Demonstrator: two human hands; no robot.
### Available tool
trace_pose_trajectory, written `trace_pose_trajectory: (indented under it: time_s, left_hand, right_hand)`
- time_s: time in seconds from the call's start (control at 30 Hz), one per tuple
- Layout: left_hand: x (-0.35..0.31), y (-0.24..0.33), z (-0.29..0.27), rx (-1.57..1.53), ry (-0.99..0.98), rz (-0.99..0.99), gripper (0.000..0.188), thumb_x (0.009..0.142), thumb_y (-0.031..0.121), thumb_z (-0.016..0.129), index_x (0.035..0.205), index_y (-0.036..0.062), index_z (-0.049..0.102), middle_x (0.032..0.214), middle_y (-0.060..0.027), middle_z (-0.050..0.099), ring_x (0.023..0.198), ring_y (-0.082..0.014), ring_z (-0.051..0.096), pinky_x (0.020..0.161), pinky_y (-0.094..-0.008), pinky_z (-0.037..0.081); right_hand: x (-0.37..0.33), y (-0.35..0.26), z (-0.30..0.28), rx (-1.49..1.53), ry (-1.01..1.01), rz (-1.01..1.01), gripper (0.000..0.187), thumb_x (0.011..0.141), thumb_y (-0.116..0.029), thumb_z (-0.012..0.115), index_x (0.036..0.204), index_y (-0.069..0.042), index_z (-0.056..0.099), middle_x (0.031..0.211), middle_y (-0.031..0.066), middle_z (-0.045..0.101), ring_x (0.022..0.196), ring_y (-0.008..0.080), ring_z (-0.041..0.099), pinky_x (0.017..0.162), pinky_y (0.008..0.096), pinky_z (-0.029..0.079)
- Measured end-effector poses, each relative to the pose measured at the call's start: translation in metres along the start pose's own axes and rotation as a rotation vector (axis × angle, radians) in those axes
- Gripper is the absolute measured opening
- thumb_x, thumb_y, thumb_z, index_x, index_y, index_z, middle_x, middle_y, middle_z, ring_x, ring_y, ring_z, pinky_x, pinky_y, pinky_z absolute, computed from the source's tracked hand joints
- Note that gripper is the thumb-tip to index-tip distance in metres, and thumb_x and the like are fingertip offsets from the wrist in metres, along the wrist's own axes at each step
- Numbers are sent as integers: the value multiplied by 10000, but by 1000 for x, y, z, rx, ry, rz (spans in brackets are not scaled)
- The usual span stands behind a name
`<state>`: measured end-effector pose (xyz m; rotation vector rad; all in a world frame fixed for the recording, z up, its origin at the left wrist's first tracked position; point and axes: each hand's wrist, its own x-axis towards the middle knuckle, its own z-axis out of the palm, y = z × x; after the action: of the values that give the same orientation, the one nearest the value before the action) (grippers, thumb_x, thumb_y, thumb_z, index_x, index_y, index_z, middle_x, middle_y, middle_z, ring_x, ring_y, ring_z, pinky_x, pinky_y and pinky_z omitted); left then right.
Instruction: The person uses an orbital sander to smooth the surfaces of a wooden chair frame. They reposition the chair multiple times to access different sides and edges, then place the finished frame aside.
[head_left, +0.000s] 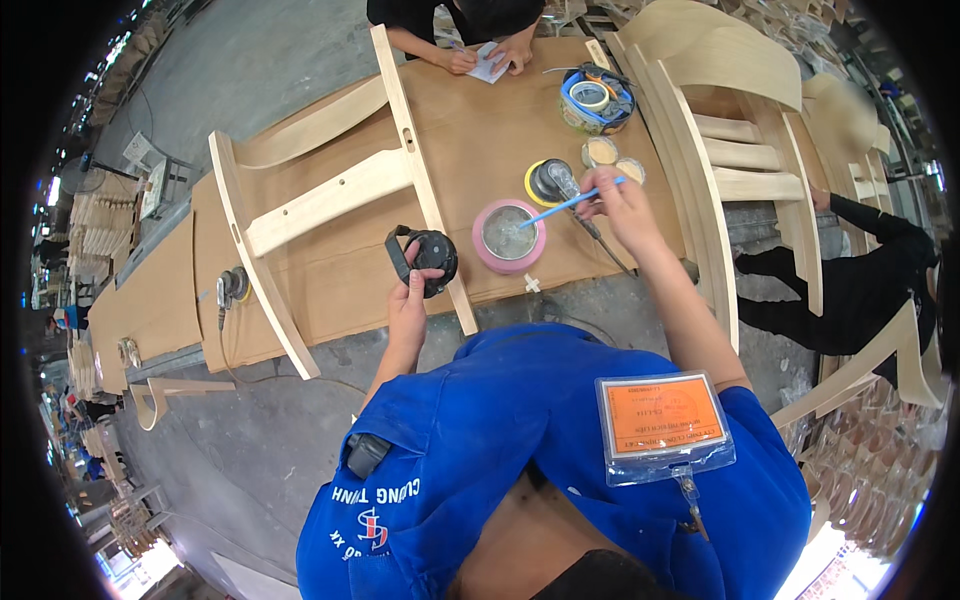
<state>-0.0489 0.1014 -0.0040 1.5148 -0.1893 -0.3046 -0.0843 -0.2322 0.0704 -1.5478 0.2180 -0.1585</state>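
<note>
My left hand [410,298] holds a black round lid with a loop handle [433,262], fingers curled against its underside. Between thumb and fingers, my right hand [622,208] pinches a blue drinking straw [566,206]. The straw slants down to the left, its lower end inside an open pink tumbler [540,243] with a metal rim. Something clear and pale, perhaps ice or water, fills the tumbler. It stands upright near the table's front edge, between my hands. Just behind it lies a round sander [551,183] with a yellow pad and a cord.
A pale wooden chair frame [330,205] lies left on the cardboard-covered table [490,120]; curved wooden parts [690,160] stand right. Two small tan tubs [601,152] and a basket with tape rolls [597,120] sit behind. Across, a person's hands [512,55] write on paper.
</note>
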Motion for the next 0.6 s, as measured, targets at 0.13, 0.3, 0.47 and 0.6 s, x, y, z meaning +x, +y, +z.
trace_pose_trajectory:
  time_s: [0.13,0.3,0.47,0.6]
  left_hand:
    - [5,-7,0,-6,-37,30,441,1017,289,379,916,-25,672,1455,-100,392,1256,-237,451,1017,-346,374]
    - [13,-19,0,33,-85,13,436,1018,280,372,910,-19,670,1450,-98,398,1253,-236,453,1023,-338,367]
    - [18,-20,2,1,-119,39,422,1009,255,392,895,-29,682,1439,-115,403,1255,-245,450,1031,-345,361]
    - [16,-19,0,-46,-123,18,452,1015,277,378,874,-55,651,1442,-103,403,1254,-233,447,1015,-335,378]
  right_hand:
    - [15,27,42,-74,-38,-75,287,971,-261,504,867,1,562,735,52,597,669,112,611,602,260,499]
    - [33,53,85,-602,-71,-92,262,924,-256,547,879,-1,581,768,130,613,702,243,645,646,356,500]
    - [43,46,101,-653,-6,-349,186,849,-232,608,830,-47,598,828,189,613,804,393,593,712,432,475]
    - [33,47,117,-625,-65,-307,192,817,-187,642,862,-16,567,912,211,586,868,400,571,768,467,455]
